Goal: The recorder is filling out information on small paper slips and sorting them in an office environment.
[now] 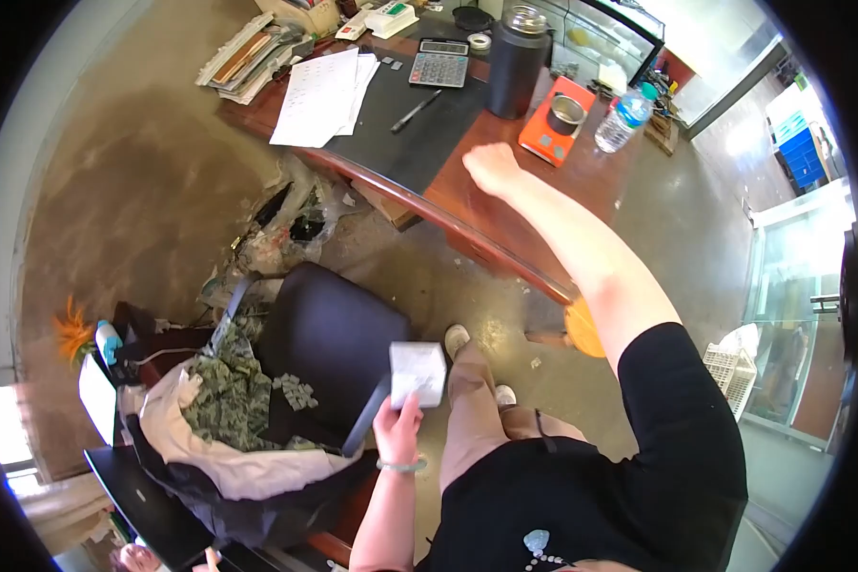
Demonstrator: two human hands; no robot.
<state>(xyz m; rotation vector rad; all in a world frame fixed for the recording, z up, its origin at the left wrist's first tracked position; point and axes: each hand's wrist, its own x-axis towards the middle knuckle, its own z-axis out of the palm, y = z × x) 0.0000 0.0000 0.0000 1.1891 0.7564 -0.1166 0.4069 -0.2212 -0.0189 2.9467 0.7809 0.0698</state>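
My left hand (398, 432) grips a small whitish, squarish packet or wad of paper (418, 370) by its lower edge, in front of the black chair (326, 310). Over the near right part of the brown desk (486, 219) reaches my right hand (494, 169). Its fingers are curled closed, and what they hold, if anything, is hidden. Just beyond that hand lies an orange-red flat device, like a small scale (546, 143), with a round metal cup (566, 113) on it. A capped clear water bottle (621, 122) stands to its right, and a tall dark flask (517, 71) behind.
On the desk are paper sheets (316, 100), a calculator (439, 65), a pen (416, 112) and a stack of papers (248, 59). Clothing (224, 400) drapes the chair. A plastic bag heap (291, 214) sits under the desk. An orange round seat (582, 329) is by its corner.
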